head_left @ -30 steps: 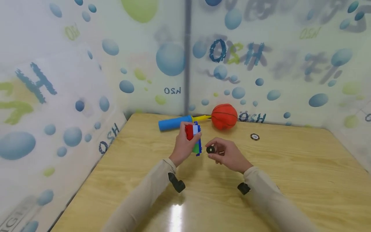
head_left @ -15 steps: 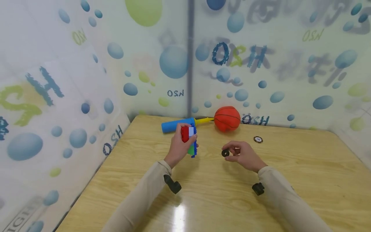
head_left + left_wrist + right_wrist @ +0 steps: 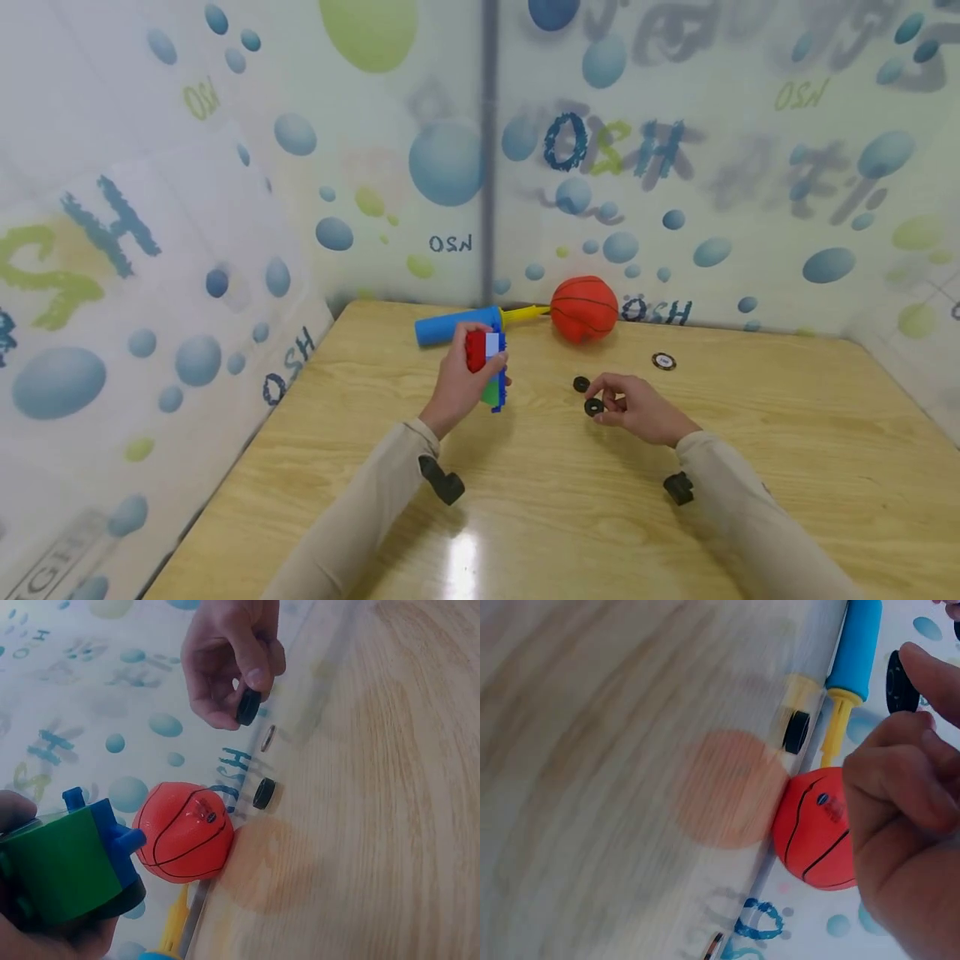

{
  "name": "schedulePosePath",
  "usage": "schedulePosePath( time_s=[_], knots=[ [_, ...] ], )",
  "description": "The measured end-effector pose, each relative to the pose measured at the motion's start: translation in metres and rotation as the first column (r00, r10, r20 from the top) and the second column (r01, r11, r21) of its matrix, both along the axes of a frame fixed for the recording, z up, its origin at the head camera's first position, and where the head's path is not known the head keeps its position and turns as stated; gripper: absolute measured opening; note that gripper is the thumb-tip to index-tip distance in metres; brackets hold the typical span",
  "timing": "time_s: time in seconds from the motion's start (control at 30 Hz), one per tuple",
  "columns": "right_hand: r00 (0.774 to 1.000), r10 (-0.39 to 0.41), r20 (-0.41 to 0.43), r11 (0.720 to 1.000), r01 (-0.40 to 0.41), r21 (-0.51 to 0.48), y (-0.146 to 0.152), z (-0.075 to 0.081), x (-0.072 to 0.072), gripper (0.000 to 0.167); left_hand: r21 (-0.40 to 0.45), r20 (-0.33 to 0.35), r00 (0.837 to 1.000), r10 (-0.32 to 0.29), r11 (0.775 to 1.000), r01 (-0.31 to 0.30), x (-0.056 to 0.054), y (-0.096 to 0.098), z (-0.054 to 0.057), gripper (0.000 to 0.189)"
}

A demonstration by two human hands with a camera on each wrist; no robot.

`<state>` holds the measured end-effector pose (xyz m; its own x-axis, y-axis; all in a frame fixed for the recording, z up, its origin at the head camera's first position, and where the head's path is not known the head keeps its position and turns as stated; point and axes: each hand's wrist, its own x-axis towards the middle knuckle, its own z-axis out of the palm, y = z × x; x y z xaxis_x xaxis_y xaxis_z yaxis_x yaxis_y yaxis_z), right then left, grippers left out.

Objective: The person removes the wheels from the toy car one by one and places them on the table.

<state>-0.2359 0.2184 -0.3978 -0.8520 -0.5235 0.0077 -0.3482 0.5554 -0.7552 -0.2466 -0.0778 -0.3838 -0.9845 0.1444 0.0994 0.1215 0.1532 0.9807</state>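
Note:
My left hand (image 3: 457, 379) grips a toy block vehicle (image 3: 492, 343) with red, white and green parts on a blue base. In the left wrist view, the toy's green end (image 3: 64, 862) and blue axle pegs (image 3: 129, 841) face the camera, and a black wheel shows at its lower edge. My right hand (image 3: 637, 408) pinches a small black toy wheel (image 3: 593, 407) between thumb and fingertips, apart from the toy and just above the table. A second black wheel (image 3: 581, 384) lies on the wood right behind those fingertips.
Along the back of the wooden table (image 3: 555, 508) lie a blue pump (image 3: 457, 326) with a yellow end and a red toy basketball (image 3: 584, 309). A round poker chip (image 3: 663, 361) rests behind my right hand. Patterned walls (image 3: 375, 167) border the table's back and left.
My right hand has moved right, away from the toy, and lower. A second wheel now shows on the table by its fingertips. My left hand has shifted slightly left with the toy.

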Motion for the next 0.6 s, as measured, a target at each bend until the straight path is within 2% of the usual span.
schedulePosePath(
  time_s=[0.33,0.6],
  knots=[
    [0.999,-0.038,0.040,0.999,0.036,0.027,0.014,-0.006,-0.015,0.025,-0.003,0.010,1.000,-0.024,1.000,0.024,0.006,0.003,-0.002,0.046],
    [0.996,-0.086,-0.027,0.991,0.088,0.101,0.022,-0.007,-0.028,0.023,0.005,0.009,0.999,-0.036,0.999,0.036,0.006,0.002,-0.005,0.048]
  ],
)
